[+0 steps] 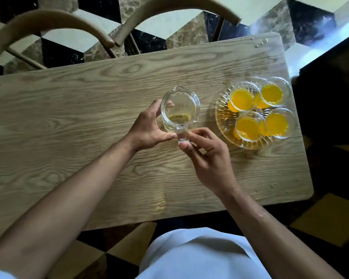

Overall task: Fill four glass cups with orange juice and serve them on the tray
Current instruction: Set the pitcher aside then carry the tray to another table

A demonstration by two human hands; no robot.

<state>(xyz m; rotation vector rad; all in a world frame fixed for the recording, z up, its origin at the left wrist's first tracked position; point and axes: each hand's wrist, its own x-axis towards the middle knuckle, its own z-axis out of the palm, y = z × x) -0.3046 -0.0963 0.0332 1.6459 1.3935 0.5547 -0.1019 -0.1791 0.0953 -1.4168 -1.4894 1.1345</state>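
Note:
A clear glass jug (179, 106) stands upright in the middle of the wooden table (69, 117), with only a thin film of orange juice at its bottom. My left hand (149, 127) cups the jug's left side. My right hand (206, 156) pinches the jug's glass handle (183, 136) at its near side. To the right sits a cut-glass tray (223, 115) holding several glass cups filled with orange juice, among them one at the back left (242, 98) and one at the front left (248, 127).
Two curved wooden chair backs (48, 23) stand beyond the table's far edge over a checkered floor. The tray lies close to the table's right end, where a dark surface (330, 87) begins. A few juice drops (159, 206) mark the near edge.

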